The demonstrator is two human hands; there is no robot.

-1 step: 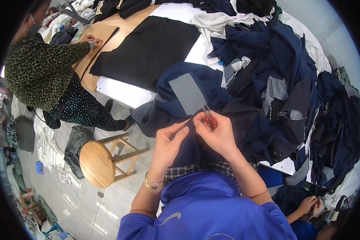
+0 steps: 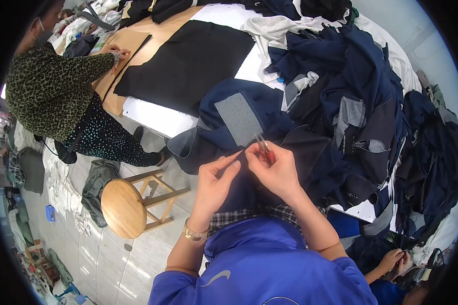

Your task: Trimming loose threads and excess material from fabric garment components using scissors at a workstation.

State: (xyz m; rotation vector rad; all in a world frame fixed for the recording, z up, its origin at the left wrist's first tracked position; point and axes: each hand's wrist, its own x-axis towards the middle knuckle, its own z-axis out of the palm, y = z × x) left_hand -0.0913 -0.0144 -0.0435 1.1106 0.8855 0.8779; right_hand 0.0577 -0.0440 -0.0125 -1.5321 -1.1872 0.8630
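My right hand (image 2: 274, 168) is closed round a pair of red-handled thread snips (image 2: 265, 152), their metal blades pointing up and away from me. Its thumb and forefinger also meet at the edge of a dark navy garment piece (image 2: 244, 178). Close by on the left, my left hand (image 2: 218, 180) pinches the same navy cloth between thumb and fingers. The cloth hangs down in front of me and rises onto the table edge. A grey patch (image 2: 238, 118) on the navy cloth lies just beyond the snips.
Navy garments (image 2: 341, 76) are heaped at the right of the white table (image 2: 155, 116). Black fabric (image 2: 188, 66) lies flat on it. A wooden stool (image 2: 123, 208) stands at left, near a co-worker (image 2: 56, 96). Another person's hands (image 2: 394, 262) work at lower right.
The snips have shifted very slightly in my right hand. Both hands and the cloth stay in nearly the same place.
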